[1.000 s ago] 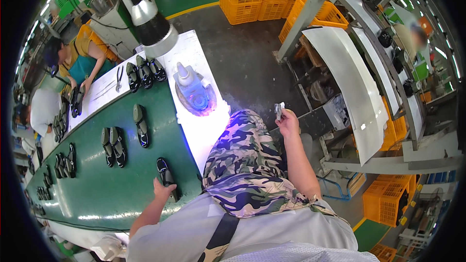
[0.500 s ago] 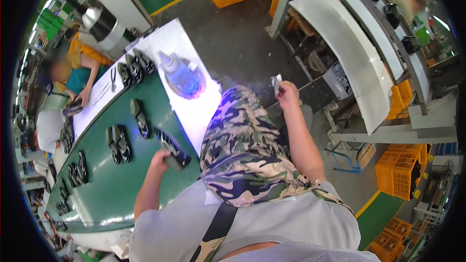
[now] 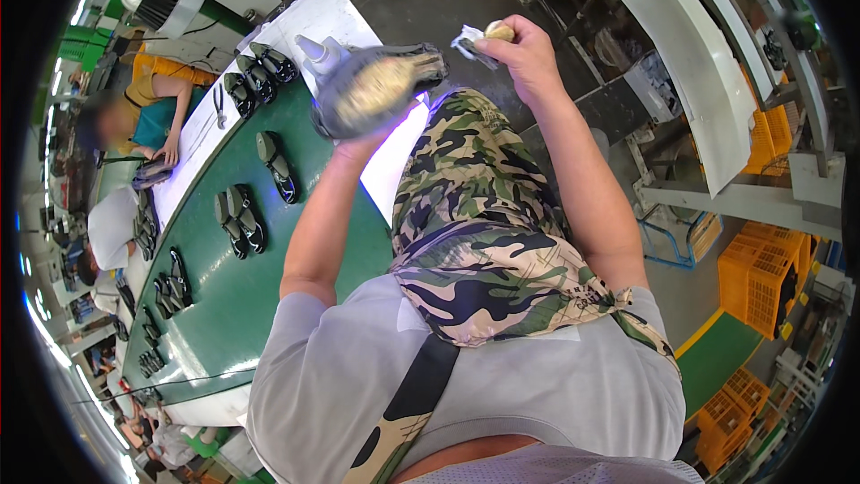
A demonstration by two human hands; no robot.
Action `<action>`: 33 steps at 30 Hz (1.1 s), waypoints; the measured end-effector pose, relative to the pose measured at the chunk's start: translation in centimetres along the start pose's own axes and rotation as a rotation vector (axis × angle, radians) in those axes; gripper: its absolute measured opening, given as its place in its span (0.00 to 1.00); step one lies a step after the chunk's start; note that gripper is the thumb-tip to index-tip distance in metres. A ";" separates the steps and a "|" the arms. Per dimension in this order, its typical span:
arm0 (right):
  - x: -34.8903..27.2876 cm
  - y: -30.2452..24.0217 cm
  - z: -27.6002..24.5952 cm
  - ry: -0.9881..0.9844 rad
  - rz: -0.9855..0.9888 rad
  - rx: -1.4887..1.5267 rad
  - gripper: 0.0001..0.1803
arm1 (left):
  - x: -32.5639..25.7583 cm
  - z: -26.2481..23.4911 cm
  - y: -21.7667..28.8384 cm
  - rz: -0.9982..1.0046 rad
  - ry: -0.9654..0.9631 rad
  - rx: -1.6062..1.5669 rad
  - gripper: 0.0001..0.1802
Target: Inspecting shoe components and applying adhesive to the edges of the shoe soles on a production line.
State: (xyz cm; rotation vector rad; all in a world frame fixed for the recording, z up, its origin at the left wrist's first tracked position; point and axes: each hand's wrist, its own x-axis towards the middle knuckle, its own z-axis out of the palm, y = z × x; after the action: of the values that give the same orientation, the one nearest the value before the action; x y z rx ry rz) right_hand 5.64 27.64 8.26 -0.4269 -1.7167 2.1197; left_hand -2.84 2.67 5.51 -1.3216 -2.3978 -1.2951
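Note:
A dark shoe (image 3: 381, 85), blurred by motion, is held up sole-first in my left hand (image 3: 363, 142), its tan underside showing. The hand grips it from below, with most fingers hidden behind it. Beyond the shoe a squeeze bottle (image 3: 318, 56) stands on the white board (image 3: 333, 9), only its pale nozzle and shoulder showing. My right hand (image 3: 527, 56) is raised to the right of the shoe, apart from it. Its fingers pinch a crumpled white wad (image 3: 466, 41) together with a small yellowish piece and something dark.
Several glossy black shoes (image 3: 278, 166) stand on the green tabletop (image 3: 305, 206) to the left. Pliers (image 3: 219, 106) lie on its white border. A seated person (image 3: 161, 116) works across the table. On the right are a pale curved panel (image 3: 681, 54), a blue-framed stool (image 3: 681, 237) and orange crates (image 3: 761, 278).
My left hand has lifted the shoe from low over the green table up in front of the bottle, turning its sole into view. My right hand has moved farther forward with the wad.

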 end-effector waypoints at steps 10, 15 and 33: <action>0.5 0.0 3.4 -0.052 0.002 0.064 0.11 | -0.5 -0.6 0.1 -0.071 0.089 -0.316 0.23; -1.0 -1.2 4.2 -0.125 0.086 0.122 0.10 | 0.6 -1.4 0.8 0.194 0.109 -0.136 0.25; -1.5 -6.3 4.4 -0.220 -0.191 -0.172 0.10 | 0.7 -2.1 0.7 -0.250 -0.572 -0.183 0.29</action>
State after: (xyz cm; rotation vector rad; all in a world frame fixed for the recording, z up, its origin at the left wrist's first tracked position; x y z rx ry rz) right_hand 5.55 24.33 15.36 -0.0720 -1.9843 1.9499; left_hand -3.32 1.80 7.57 -1.6741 -2.9637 -1.3675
